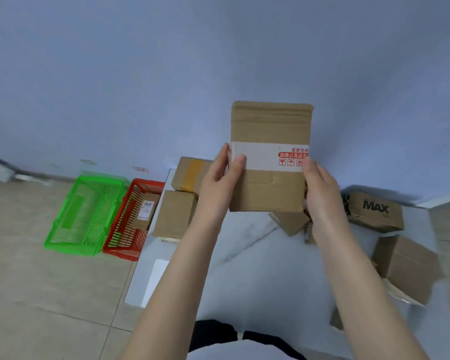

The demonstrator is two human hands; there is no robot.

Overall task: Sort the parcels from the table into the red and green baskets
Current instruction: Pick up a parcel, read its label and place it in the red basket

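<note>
Parcel [269,126], tape [260,158] reading 请确认商品完: left hand [220,183] and right hand [320,193] are clamping their grip on it; box [374,211] is showing "MAX".

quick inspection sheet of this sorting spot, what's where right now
surface: white table, veined, bears loose parcels
job's things: taped parcel held upright above the table; red basket holds one labelled parcel; green basket beside it, both on the floor; MAX box and plain boxes on the table
clutter: nothing seen
grippers: left hand and right hand grip the taped parcel's side edges
cables: nothing seen
surroundings: tiled floor, blue-grey wall
</note>
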